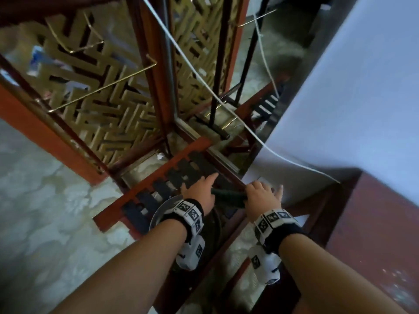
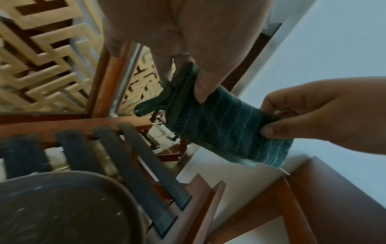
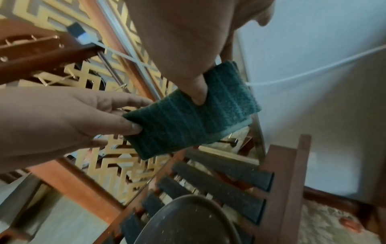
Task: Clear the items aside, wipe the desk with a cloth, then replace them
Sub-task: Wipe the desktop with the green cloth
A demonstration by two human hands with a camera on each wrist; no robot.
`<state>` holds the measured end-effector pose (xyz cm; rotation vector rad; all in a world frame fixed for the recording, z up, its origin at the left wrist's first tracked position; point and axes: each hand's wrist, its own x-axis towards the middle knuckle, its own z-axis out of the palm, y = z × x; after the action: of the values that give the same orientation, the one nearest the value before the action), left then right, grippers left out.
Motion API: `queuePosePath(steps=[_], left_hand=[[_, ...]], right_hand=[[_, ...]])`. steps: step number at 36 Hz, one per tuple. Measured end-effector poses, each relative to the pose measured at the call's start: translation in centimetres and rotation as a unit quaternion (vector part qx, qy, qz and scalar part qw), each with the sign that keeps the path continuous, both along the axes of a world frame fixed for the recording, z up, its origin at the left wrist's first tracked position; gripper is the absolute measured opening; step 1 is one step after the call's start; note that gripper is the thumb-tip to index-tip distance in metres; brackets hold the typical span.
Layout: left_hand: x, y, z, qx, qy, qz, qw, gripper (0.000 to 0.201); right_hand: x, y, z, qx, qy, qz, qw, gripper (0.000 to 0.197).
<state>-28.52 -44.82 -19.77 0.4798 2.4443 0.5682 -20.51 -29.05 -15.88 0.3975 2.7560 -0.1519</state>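
Both hands clamped on a folded dark green cloth [image 2: 219, 125], stretched between them: left hand [image 1: 199, 191] pinching one end, index finger straight and pointing toward 12 o'clock; right hand [image 1: 263, 194] pinching the other end, thumb under and fingers over. Long axis of cloth running 9 to 3 o'clock, hand to hand, so neither hand nearer. Held above a red wooden rack with dark slats [image 1: 172, 175], not touching it. Round dark dish [image 2: 62, 208] sitting on those slats at 6 o'clock of the left hand. Red-brown desk surface [image 1: 371, 223] lying at 4 o'clock of the right hand, making that hand the nearer for wiping. Gold lattice screen [image 1: 108, 91] at 11 o'clock; white wall [image 1: 362, 91] at 2 o'clock.
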Motion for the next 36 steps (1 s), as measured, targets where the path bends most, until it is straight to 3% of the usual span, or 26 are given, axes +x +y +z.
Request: queuePosePath(steps=[5, 8, 15, 18, 24, 29, 36], left_hand=[[1.1, 6.2, 4.0, 0.010, 0.033, -0.050, 0.998, 0.063], [2.4, 10.4, 6.1, 0.032, 0.044, -0.081, 0.995, 0.061], [5.8, 20.4, 9.0, 0.064, 0.065, -0.159, 0.983, 0.058], [7.5, 24.2, 9.5, 0.071, 0.078, -0.193, 0.975, 0.046], [10.3, 30.9, 9.7, 0.060, 0.056, -0.239, 0.968, 0.019], [12.1, 35.5, 8.6, 0.042, 0.019, -0.244, 0.969, 0.031], [12.4, 39.9, 6.2, 0.034, 0.012, -0.238, 0.971, 0.051]], right_hand=[[2.8, 5.3, 3.4, 0.031, 0.021, -0.056, 0.998, 0.030], [5.1, 9.0, 5.6, 0.027, 0.012, -0.101, 0.994, 0.038], [12.1, 17.2, 9.3, 0.073, 0.038, -0.173, 0.981, 0.034], [15.0, 20.2, 10.2, 0.067, 0.035, -0.205, 0.976, 0.034], [19.2, 25.9, 9.6, -0.001, 0.032, -0.287, 0.957, 0.023], [21.2, 29.9, 7.8, -0.061, 0.047, -0.352, 0.933, 0.010], [21.4, 34.6, 4.9, -0.106, 0.055, -0.417, 0.901, 0.020]])
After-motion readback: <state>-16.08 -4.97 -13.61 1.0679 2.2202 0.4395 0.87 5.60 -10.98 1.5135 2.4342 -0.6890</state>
